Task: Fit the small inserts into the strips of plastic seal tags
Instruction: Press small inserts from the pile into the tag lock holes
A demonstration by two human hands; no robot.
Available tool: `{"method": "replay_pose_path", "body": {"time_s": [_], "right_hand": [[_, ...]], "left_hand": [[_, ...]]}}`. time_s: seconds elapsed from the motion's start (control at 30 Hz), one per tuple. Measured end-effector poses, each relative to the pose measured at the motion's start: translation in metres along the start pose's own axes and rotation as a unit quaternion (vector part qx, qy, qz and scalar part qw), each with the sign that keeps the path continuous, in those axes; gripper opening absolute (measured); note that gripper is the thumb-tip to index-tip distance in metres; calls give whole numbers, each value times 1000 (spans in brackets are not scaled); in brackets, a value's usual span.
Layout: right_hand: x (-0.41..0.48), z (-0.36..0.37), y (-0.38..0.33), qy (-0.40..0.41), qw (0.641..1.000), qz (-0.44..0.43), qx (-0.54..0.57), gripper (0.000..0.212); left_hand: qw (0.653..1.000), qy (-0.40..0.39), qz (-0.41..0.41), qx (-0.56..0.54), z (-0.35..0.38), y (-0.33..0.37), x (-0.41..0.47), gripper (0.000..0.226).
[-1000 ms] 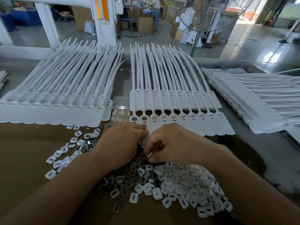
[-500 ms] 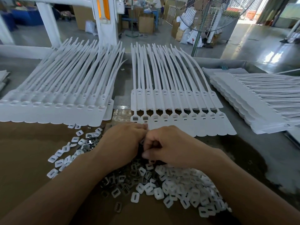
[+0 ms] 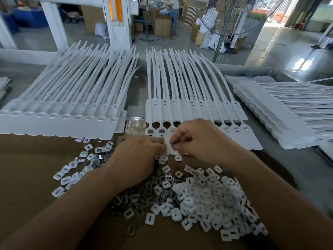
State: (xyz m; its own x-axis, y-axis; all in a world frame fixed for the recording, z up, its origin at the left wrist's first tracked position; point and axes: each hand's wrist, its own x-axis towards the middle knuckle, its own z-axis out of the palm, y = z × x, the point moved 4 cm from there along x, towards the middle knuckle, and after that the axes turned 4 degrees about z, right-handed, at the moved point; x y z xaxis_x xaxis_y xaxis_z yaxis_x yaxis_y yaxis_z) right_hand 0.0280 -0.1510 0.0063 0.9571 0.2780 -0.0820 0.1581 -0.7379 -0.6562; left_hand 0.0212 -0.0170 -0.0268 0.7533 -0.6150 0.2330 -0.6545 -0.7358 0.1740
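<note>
A strip of white plastic seal tags lies flat in the middle of the bench, tails pointing away from me. Its two leftmost heads show grey inserts seated in them. My right hand hovers over the third head, fingers curled, pinching a small insert at its fingertips. My left hand is beside it, fingertips curled down onto the tag flags and almost touching the right fingers; what it holds is hidden. A heap of white inserts and dark metal inserts lies on brown cardboard under my wrists.
Another stack of tag strips lies at the left, and a third stack at the right. A few white inserts are scattered to the left. A white machine frame and a standing fan rise beyond the bench.
Both hands have moved away from me, off the insert heap and onto the heads of the middle strip. The right hand now covers the third tag head.
</note>
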Motion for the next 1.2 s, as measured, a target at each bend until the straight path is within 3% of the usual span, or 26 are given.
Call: {"method": "replay_pose_path", "body": {"time_s": [0.3, 0.73, 0.97, 1.2], "right_hand": [[44, -9, 22, 117, 992, 45, 12, 11], [50, 3, 30, 129, 990, 29, -57, 17], [40, 7, 28, 112, 968, -32, -220, 27], [36, 11, 28, 90, 963, -49, -249, 34]], "left_hand": [[1000, -13, -9, 6, 3, -2, 3, 58], [1000, -10, -1, 19, 4, -1, 3, 56], [1000, -14, -3, 17, 3, -1, 2, 57], [1000, -13, 0, 21, 5, 1, 2, 56]]}}
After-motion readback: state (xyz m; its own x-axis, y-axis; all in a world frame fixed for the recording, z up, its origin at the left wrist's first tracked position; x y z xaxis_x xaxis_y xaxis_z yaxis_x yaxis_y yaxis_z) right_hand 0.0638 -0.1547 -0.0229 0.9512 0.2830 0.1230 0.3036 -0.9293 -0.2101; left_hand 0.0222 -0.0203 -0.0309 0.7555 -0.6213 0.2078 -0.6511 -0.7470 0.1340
